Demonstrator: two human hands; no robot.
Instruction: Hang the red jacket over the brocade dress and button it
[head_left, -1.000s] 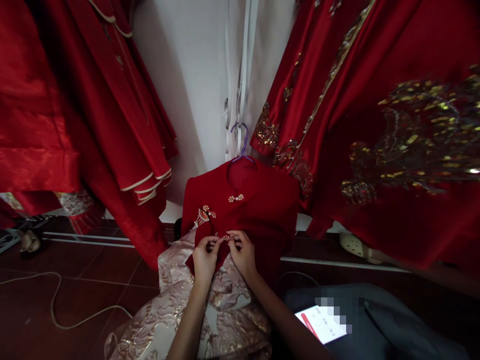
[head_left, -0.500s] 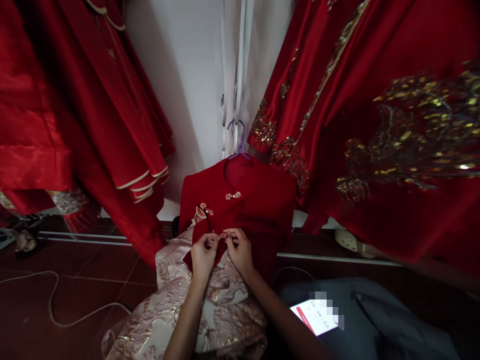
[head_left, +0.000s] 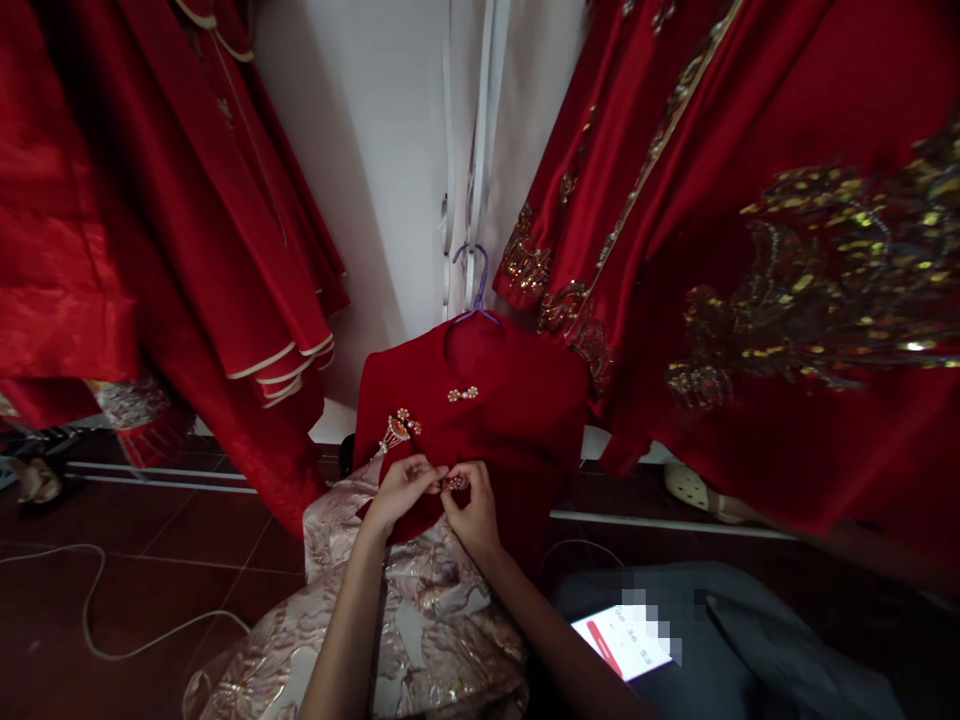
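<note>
A red jacket (head_left: 517, 400) hangs in front of me on a purple hanger (head_left: 480, 292). Its chest carries a jewelled clasp (head_left: 463, 394) near the neck and a beaded brooch (head_left: 397, 430) on the left. Lower down, both my hands meet at another small jewelled clasp (head_left: 454, 483) on the jacket's front. My left hand (head_left: 405, 492) pinches at its left end, fingertips together. My right hand (head_left: 474, 508) has thumb and forefinger closed round its right side. The fingers partly cover this clasp, so whether its halves are joined cannot be seen.
Pale brocade fabric (head_left: 427, 620) lies below my forearms. Red garments (head_left: 225, 250) hang left, and sequinned ones (head_left: 750, 450) hang right. A lit phone (head_left: 626, 640) rests on dark grey cloth (head_left: 750, 620). A white cable (head_left: 97, 600) crosses the tiled floor; a pale clog (head_left: 697, 490) stands right.
My left hand has turned flatter, and the right fingers have curled closer round the lower clasp. Both hands stay at it. The whole view has shifted slightly.
</note>
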